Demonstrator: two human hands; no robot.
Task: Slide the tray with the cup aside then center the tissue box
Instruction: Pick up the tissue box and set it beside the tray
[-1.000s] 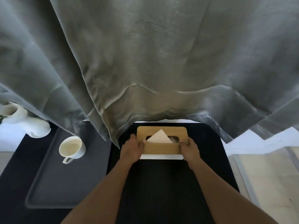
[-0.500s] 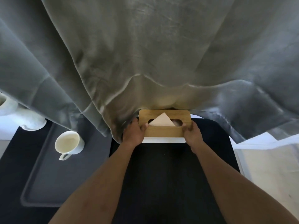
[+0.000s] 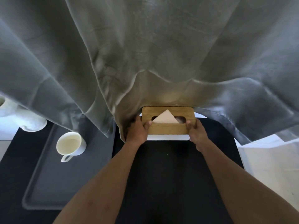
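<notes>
Curtain (image 3: 161, 54) crowds the far side; near black mat (image 3: 169, 175) lies open.

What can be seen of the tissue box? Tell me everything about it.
The tissue box is a low rectangular white box with a wood-look lid with rounded corners. An oval slot in the lid lets a pale tissue stand up in a triangular peak. It sits flat at the far edge of the dark mat, its back edge right at the hanging grey curtain. The left hand grips its left end and the right hand its right end, thumbs on the lid.
</notes>
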